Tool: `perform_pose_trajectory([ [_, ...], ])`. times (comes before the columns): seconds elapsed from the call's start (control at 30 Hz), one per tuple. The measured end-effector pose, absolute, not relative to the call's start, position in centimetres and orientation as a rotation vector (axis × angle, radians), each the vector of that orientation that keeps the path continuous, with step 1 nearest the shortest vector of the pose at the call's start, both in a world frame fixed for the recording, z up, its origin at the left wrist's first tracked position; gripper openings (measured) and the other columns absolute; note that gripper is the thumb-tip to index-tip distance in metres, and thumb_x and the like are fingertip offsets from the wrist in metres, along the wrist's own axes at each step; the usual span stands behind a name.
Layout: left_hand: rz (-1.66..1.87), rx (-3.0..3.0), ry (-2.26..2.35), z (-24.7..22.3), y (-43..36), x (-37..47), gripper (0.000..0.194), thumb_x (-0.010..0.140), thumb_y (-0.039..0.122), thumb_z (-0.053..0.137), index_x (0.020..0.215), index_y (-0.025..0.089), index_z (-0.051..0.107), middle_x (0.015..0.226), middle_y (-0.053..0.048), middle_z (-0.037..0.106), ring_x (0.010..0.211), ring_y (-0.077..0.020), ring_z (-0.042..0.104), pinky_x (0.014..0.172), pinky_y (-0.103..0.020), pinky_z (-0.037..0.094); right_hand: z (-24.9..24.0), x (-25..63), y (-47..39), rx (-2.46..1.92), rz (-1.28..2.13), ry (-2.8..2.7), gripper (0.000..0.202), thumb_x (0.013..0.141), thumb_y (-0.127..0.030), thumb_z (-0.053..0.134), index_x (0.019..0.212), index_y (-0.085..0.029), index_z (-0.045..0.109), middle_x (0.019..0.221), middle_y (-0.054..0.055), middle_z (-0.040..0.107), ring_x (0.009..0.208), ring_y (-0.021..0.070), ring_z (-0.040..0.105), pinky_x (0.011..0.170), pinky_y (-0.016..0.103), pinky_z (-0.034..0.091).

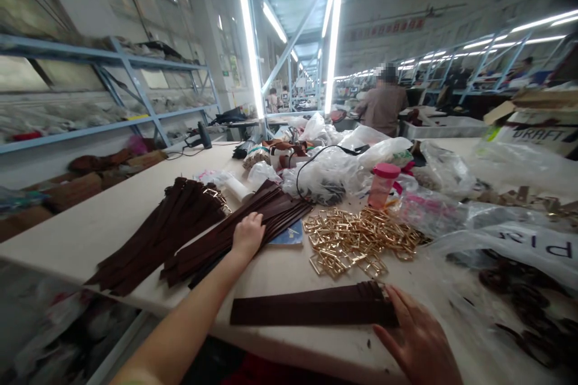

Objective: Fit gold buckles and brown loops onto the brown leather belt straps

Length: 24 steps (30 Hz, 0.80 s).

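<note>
My left hand (248, 233) rests on the middle bundle of dark brown strips (275, 201), its fingers curled at the strips; whether it grips one is hard to tell. My right hand (415, 328) lies at the right end of a short stack of brown strips (311, 306) near the table's front edge, thumb and fingers spread around that end, where a bit of buckle shows. A third bundle of strips (153, 234), with gold buckles at its far end, fans out on the left. Gold rectangular buckles (361, 237) form a pile beyond the stack.
A blue booklet (289, 234) lies beside the middle bundle. Behind the buckles stand a pink-lidded jar (383, 185) and heaped plastic bags (329, 168). A bag with dark pieces (519, 288) lies at right. Shelves (135, 84) line the left; a person (386, 102) is further back.
</note>
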<state>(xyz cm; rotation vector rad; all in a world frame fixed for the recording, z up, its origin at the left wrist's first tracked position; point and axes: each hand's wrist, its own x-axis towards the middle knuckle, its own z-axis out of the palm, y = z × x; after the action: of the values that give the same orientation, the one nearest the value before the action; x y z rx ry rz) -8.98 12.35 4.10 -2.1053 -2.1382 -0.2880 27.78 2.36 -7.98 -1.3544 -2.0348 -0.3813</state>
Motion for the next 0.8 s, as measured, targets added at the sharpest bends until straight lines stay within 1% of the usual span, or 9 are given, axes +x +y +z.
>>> perform_pose_trajectory([
  [0.07, -0.214, -2.008, -2.208, 4.5, 13.8, -10.7, 0.032, 0.082, 0.021, 0.048, 0.112, 0.01, 0.05, 0.109, -0.019, 0.054, 0.102, -0.0287, 0.052, 0.084, -0.04, 0.04, -8.1, 27.8, 2.4, -1.348, -0.393, -2.018, 0.075, 0.075, -0.058, 0.047, 0.135, -0.02, 0.027, 0.12, 0.015, 0.053, 0.104, 0.0316, 0.052, 0.086, 0.045, 0.039],
  [0.13, -0.153, -1.952, -2.249, 4.5, 14.4, -11.6, 0.029, 0.078, 0.022, 0.054, 0.105, 0.01, 0.054, 0.102, -0.017, 0.056, 0.099, -0.0289, 0.053, 0.081, -0.039, 0.041, -8.1, 27.8, 2.5, -1.335, -0.399, -2.005, 0.073, 0.074, -0.057, 0.049, 0.134, -0.02, 0.029, 0.118, 0.014, 0.055, 0.103, 0.031, 0.053, 0.085, 0.043, 0.04],
  [0.3, -0.073, -1.903, -2.291, 4.6, 14.1, -11.9, 0.029, 0.074, 0.027, 0.059, 0.098, 0.012, 0.054, 0.103, -0.015, 0.056, 0.1, -0.0275, 0.052, 0.081, -0.035, 0.041, -7.8, 27.7, 2.5, -1.368, -0.349, -2.005, 0.065, 0.074, -0.052, 0.054, 0.128, -0.02, 0.035, 0.117, 0.012, 0.055, 0.104, 0.029, 0.052, 0.086, 0.041, 0.04],
  [0.47, -0.019, -2.072, -2.232, 6.3, 12.4, -11.5, 0.021, 0.079, 0.022, 0.05, 0.097, 0.011, 0.053, 0.093, -0.011, 0.06, 0.087, -0.0235, 0.059, 0.076, -0.03, 0.043, -6.8, 27.5, 2.1, -1.396, -0.255, -1.962, 0.055, 0.077, -0.043, 0.055, 0.123, -0.018, 0.041, 0.117, 0.012, 0.055, 0.106, 0.0273, 0.051, 0.087, 0.042, 0.041],
  [0.53, -0.023, -2.207, -2.145, 7.2, 11.0, -10.6, 0.022, 0.081, 0.022, 0.045, 0.099, 0.014, 0.055, 0.097, -0.009, 0.06, 0.087, -0.0219, 0.059, 0.078, -0.028, 0.042, -5.8, 27.3, 1.8, -1.379, -0.205, -1.917, 0.046, 0.08, -0.036, 0.053, 0.121, -0.019, 0.044, 0.115, 0.011, 0.055, 0.106, 0.0261, 0.051, 0.087, 0.042, 0.042],
  [0.6, -0.105, -2.411, -2.064, 7.9, 8.7, -9.2, 0.025, 0.081, 0.027, 0.044, 0.1, 0.016, 0.057, 0.098, -0.008, 0.06, 0.087, -0.0215, 0.059, 0.079, -0.028, 0.042, -4.4, 26.7, 1.4, -1.372, -0.121, -1.834, 0.039, 0.082, -0.03, 0.05, 0.119, -0.02, 0.046, 0.115, 0.011, 0.055, 0.105, 0.0249, 0.051, 0.087, 0.042, 0.042],
  [0.67, -0.233, -2.775, -2.063, 8.5, 5.8, -7.2, 0.027, 0.081, 0.033, 0.043, 0.098, 0.019, 0.059, 0.095, -0.005, 0.061, 0.086, -0.0203, 0.058, 0.079, -0.026, 0.042, -2.8, 25.8, 1.3, -1.365, 0.05, -1.711, 0.038, 0.083, -0.03, 0.049, 0.119, -0.019, 0.046, 0.114, 0.011, 0.055, 0.099, 0.0226, 0.054, 0.085, 0.04, 0.044],
  [0.7, -0.286, -2.973, -2.088, 8.6, 4.2, -6.1, 0.027, 0.08, 0.034, 0.044, 0.097, 0.019, 0.059, 0.093, -0.004, 0.062, 0.086, -0.0194, 0.058, 0.078, -0.025, 0.042, -2.0, 25.3, 1.2, -1.353, 0.18, -1.635, 0.041, 0.083, -0.032, 0.049, 0.121, -0.018, 0.044, 0.112, 0.011, 0.056, 0.091, 0.0204, 0.057, 0.08, 0.037, 0.046],
  [0.8, -0.285, -3.315, -2.281, 8.3, 0.1, -2.6, 0.023, 0.076, 0.031, 0.047, 0.091, 0.019, 0.06, 0.081, 0.001, 0.062, 0.079, -0.0174, 0.056, 0.071, -0.023, 0.043, -0.5, 23.8, 1.3, -1.277, 0.623, -1.415, 0.039, 0.083, -0.039, 0.048, 0.115, -0.016, 0.048, 0.092, 0.006, 0.061, 0.064, 0.0138, 0.057, 0.058, 0.027, 0.048],
])
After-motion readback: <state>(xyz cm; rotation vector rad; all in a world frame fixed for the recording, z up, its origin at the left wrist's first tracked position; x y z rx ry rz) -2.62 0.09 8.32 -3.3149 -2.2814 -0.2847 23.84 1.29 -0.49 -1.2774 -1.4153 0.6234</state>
